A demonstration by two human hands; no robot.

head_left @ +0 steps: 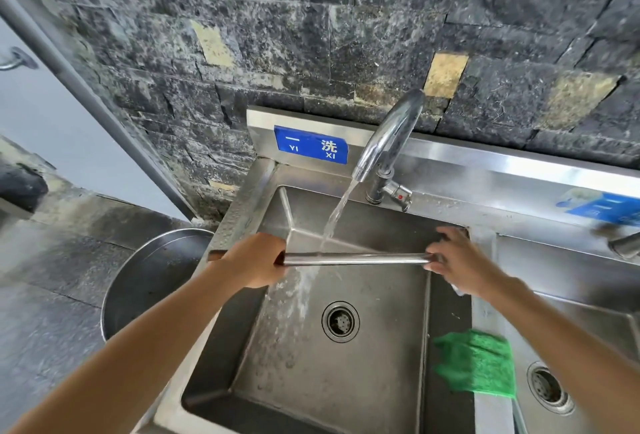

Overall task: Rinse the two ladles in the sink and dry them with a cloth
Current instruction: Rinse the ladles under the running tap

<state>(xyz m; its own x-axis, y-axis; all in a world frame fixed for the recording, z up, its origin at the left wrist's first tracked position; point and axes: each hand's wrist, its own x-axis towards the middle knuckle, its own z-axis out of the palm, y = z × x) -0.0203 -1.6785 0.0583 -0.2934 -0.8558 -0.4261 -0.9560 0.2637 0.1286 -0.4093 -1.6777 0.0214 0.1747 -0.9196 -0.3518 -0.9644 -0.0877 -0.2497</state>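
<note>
A long steel ladle handle [353, 258] lies level across the left sink basin [332, 374], under the running stream from the tap [388, 136]. My left hand [256, 259] grips its left end, where a dark tip sticks out past my fist. My right hand [457, 260] is closed around its right end, near the divider between the basins. The ladle's bowl is hidden. Water splashes off the handle into the basin. A green cloth [476, 362] lies draped over the divider at the front right. I see no second ladle.
A large round steel pot [145, 281] stands on the floor left of the sink. A second basin [568, 329] with its own drain lies to the right, with another tap [623, 246] at the right edge. A dark stone wall rises behind the sink.
</note>
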